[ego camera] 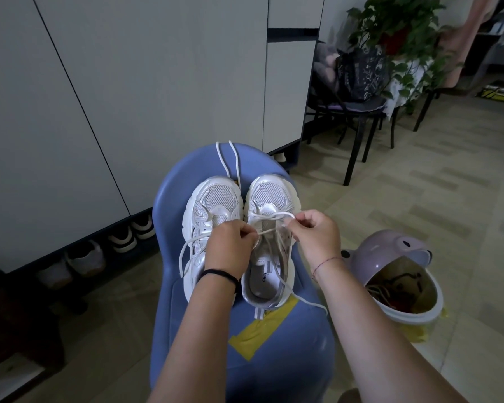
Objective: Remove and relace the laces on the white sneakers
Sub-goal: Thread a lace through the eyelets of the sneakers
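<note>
**Lacing the right sneaker, a strand pinched on each side**

Parked side by side on the seat of a blue plastic chair (192, 170), toes away and heels near: left sneaker (216, 199) and right sneaker (269, 196). Working on the right one only.

Reaches the left hand (230, 248) over the left sneaker, thumb and forefinger nipping a strand of the white lace (277, 213) at the inner eyelet row. Keeps the right hand (317, 237) curled at the outer row, pinching the same lace where it loops out by the toe-end crossing. Both closed on lace; nothing else held.

Judging by the crossings, only the toe-end eyelets are threaded and most of the relacing is yet to do. Runs lengthwise straight away from the body, which puts the unthreaded eyelets nearer than both grips, toward the heel. Probably calls for the next pass to travel back along that axis. Hands roughly level, the right a touch further toward the toe. Free tails draped over the shoe's opening, one spilling past the heel onto the seat, liable to tangle.

Elsewhere: loose lace strands (235, 162) trailing over the chair's far edge, owner unclear; yellow tape (259, 327) on the seat; pink-lidded bin (390, 248) on the floor to the right.
</note>
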`<state>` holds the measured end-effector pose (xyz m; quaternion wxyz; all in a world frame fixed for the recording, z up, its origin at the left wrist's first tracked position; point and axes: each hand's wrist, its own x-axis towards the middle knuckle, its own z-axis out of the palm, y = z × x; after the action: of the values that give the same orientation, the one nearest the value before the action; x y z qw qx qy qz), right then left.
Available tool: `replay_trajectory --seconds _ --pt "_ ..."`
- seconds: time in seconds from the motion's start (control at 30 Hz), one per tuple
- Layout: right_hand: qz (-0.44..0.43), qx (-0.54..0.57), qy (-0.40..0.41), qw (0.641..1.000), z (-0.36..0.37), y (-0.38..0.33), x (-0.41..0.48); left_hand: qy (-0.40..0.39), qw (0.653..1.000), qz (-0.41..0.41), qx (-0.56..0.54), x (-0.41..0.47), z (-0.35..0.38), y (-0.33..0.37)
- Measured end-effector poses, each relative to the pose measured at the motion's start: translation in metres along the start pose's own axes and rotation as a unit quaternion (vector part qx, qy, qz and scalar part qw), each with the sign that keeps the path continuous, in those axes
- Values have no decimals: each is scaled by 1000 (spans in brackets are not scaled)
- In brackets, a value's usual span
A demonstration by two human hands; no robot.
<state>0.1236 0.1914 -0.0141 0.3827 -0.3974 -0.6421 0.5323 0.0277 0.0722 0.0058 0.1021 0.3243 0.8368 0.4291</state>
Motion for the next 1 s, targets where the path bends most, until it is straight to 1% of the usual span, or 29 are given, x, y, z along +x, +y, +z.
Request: replay_trajectory --seconds 0.1,0.23,0.33,0.47,0.63,0.73,0.8,0.9,1.0 --pt "9 -32 -6 999 -2 -7 -5 0 1000 -3 -5 0 0 1" --pt "62 -133 -108 983 2 -7 -14 3 1000 0 -7 0 1 1" --pt "61 -166 -105 979 3 0 -12 21 999 -8 -25 0 3 0" --pt "65 -151 -92 982 -3 -3 -13 76 996 -30 -46 0 1 1" --pt "75 -118 -90 986 -10 -8 -16 193 976 -84 -60 2 -13 -8" --pt "82 -85 -103 988 -13 -8 -16 221 968 -106 -60 -1 -14 -9" --pt "78 -81 -101 989 -11 -9 -17 214 972 -91 -44 -3 -12 -6" --pt "44 -86 -99 990 -6 -9 -18 177 983 -6 45 -4 -7 1" --pt "17 -74 -110 991 -4 -13 -18 117 983 64 127 -4 -1 5"
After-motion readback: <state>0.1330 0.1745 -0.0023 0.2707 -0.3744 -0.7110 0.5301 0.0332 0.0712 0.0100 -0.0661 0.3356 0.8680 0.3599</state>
